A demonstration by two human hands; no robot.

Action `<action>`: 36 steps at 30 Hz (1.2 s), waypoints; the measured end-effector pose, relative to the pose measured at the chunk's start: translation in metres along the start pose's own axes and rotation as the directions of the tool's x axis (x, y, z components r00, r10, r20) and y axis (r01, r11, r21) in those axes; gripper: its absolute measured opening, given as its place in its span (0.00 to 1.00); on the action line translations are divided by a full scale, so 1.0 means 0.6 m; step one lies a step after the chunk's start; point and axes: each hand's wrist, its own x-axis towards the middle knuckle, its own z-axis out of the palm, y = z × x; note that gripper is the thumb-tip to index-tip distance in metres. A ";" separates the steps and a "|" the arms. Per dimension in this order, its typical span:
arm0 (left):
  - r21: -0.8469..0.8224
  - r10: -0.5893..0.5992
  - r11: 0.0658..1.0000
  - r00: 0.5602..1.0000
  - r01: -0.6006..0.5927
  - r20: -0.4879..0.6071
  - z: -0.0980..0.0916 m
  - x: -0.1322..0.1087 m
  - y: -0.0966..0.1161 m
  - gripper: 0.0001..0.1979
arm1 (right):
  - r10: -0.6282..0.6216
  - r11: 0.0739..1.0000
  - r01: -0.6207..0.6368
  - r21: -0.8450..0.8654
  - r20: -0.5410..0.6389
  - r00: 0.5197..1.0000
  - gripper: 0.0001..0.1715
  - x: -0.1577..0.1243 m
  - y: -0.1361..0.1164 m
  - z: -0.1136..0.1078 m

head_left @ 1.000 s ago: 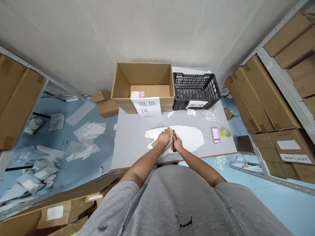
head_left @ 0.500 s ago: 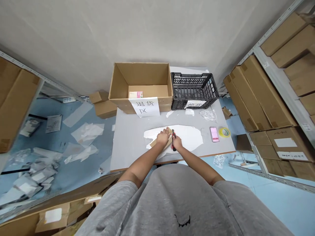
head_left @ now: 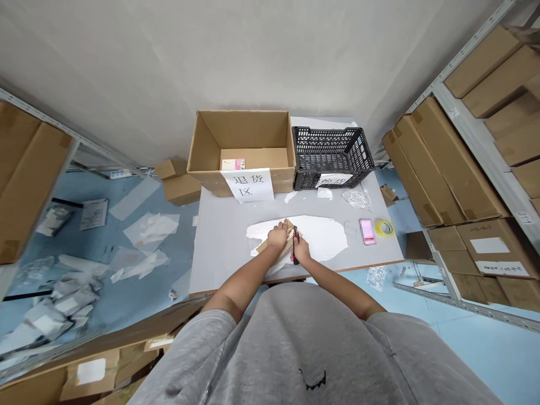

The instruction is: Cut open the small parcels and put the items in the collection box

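Observation:
My left hand (head_left: 277,236) presses down on a small flat cardboard piece (head_left: 270,247), which lies on a white plastic sheet (head_left: 323,236). My right hand (head_left: 301,250) grips a black and red utility knife (head_left: 295,246), whose tip is at the cardboard's right end, close to my left hand. The blade itself is too small to make out. Part of the cardboard is hidden under my left hand.
The grey table (head_left: 228,247) holds an open carton (head_left: 240,129) with a paper sign (head_left: 247,184), a black plastic crate (head_left: 333,152), a pink packet (head_left: 367,231), yellow tape (head_left: 385,228) and crumpled plastic (head_left: 358,198). Cartons fill shelves at both sides; scraps litter the floor.
My right hand and the knife have shifted slightly left, closer to my left hand. My left hand stays on the cardboard. The whole view has moved a little.

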 end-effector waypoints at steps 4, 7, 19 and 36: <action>0.001 0.012 1.000 1.000 -0.012 -0.001 0.000 -0.002 0.000 0.33 | 0.008 1.000 -0.008 -0.003 -0.001 1.000 0.20 0.002 -0.007 -0.001; -0.023 0.005 1.000 1.000 -0.005 0.018 -0.004 0.001 0.002 0.32 | -0.012 0.999 0.012 -0.033 -0.011 1.000 0.19 0.003 -0.014 0.001; 0.021 0.132 0.991 0.990 -0.131 -0.051 0.004 -0.010 -0.019 0.38 | -0.042 0.999 0.040 -0.025 -0.088 0.995 0.20 0.033 -0.021 -0.077; -0.095 0.297 0.943 0.935 -0.319 -0.191 0.034 -0.062 -0.030 0.35 | -0.027 0.975 0.031 -0.220 0.024 0.999 0.22 0.142 -0.038 -0.071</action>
